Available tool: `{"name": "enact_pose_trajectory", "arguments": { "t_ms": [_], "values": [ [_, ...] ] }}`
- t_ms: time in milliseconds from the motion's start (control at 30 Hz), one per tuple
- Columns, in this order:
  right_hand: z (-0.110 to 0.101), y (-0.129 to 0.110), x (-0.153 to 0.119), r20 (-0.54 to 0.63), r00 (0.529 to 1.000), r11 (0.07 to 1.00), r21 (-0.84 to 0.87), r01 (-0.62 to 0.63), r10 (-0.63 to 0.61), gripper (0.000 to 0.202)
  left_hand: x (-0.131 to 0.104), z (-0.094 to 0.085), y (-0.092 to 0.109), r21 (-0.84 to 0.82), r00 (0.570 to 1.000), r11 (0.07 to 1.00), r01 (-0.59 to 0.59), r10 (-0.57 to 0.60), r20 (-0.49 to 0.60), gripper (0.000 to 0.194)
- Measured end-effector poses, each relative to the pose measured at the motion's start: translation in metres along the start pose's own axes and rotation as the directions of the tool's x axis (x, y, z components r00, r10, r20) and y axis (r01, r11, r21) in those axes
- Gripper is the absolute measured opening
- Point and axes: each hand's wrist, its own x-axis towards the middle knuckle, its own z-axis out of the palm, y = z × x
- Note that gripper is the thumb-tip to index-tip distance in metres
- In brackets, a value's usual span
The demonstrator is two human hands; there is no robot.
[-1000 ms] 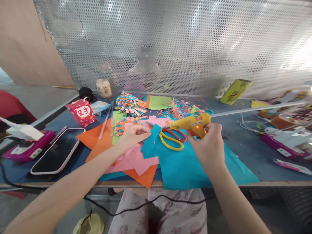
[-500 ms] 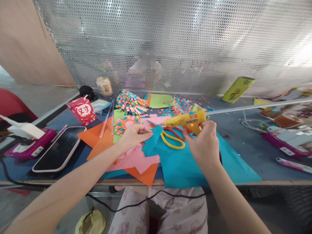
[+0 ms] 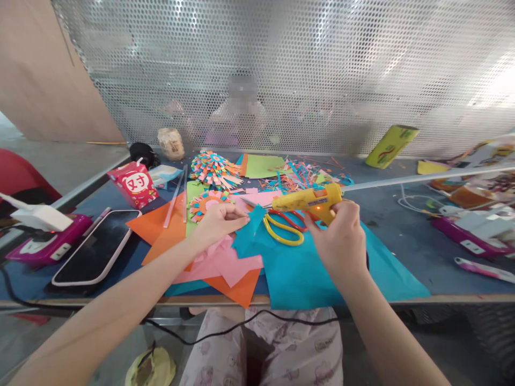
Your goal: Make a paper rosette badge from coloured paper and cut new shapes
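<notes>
My left hand (image 3: pixel 219 221) pinches a small blue paper piece (image 3: pixel 248 237) by its edge, thumb and fingertips together. A yellow hot glue gun (image 3: pixel 308 199) is gripped in my right hand (image 3: pixel 341 236), its nozzle aimed left, just above that piece. An orange light glows on the gun's side, and a long translucent glue stick (image 3: pixel 402 180) runs out of its back. Beneath the gun lie scissors (image 3: pixel 287 243) with yellow and red handles. A layered paper flower (image 3: pixel 209 200) sits just behind my left hand, partly covered by it.
Blue paper sheets (image 3: pixel 306 279), pink paper (image 3: pixel 235 273) and orange paper (image 3: pixel 155 214) overlap along the table's front. Behind are a fringed pompom (image 3: pixel 213 169) and paper shreds (image 3: pixel 301 174). A phone (image 3: pixel 98 246) and power strip (image 3: pixel 72 230) lie left. A black cord (image 3: pixel 225 338) crosses my lap.
</notes>
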Motion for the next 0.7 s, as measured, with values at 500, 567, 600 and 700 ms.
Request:
{"name": "enact_pose_trajectory", "arguments": {
  "t_ms": [500,567,600,700],
  "values": [
    [0.0,0.001,-0.001,-0.007,1.0,0.999,0.022,0.023,-0.023,0.028,0.001,0.0,-0.002,0.019,1.0,1.0,0.025,-0.025,0.005,0.008],
    [0.001,-0.001,0.0,0.006,1.0,0.999,0.021,0.028,-0.028,0.028,0.001,0.0,-0.003,0.017,1.0,1.0,0.02,-0.02,0.005,0.009],
    [0.001,-0.002,0.0,0.01,0.999,0.999,0.015,0.03,-0.03,0.028,0.001,0.0,-0.002,0.017,1.0,1.0,0.016,-0.016,0.002,0.009],
    [0.001,-0.002,0.001,0.013,0.999,0.999,-0.009,0.037,-0.037,0.026,0.0,-0.001,-0.002,0.02,1.0,1.0,-0.002,0.002,-0.003,0.008]
  ]
}}
